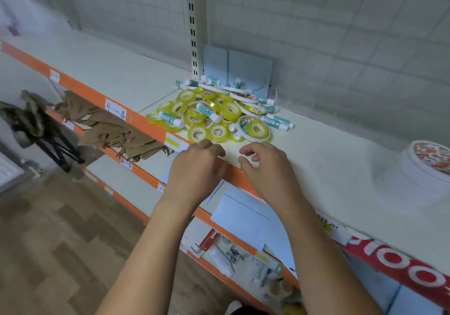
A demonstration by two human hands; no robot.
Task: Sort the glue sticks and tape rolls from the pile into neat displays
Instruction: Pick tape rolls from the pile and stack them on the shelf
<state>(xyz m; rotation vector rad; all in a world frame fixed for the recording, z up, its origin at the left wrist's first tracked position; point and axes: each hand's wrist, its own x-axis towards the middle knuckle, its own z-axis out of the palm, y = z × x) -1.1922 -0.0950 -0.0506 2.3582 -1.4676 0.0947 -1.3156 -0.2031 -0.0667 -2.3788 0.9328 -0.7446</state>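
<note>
- We find the left hand (197, 166) and the right hand (265, 166) side by side over the front lip of the shelf (316, 156). Both have loosely curled fingers and hold nothing.
- The pile (219, 112) lies at 12 o'clock from both hands, near but not touching. The left hand's fingertips sit just short of the front yellow rolls. We judge the gap on the right to be scarcely wider.
- The tape rolls (230, 110) lie mostly flat and overlapping. One larger white-rimmed roll (254, 128), with a yellow roll resting on it, lies at 12 o'clock from the right hand.
- The glue sticks (170, 119) lie on their sides. The front ones have their long axis running from about 10 to 4 o'clock, and those at the back point in mixed directions.
- We see no tray or box holding the goods, and the pile rests loose on the shelf. No display is formed yet.
- At 2 o'clock, well apart, stands a round white object (428, 161) with a printed top. We cannot tell what it is.
- A grey panel (243, 66) stands upright behind the pile.
</note>
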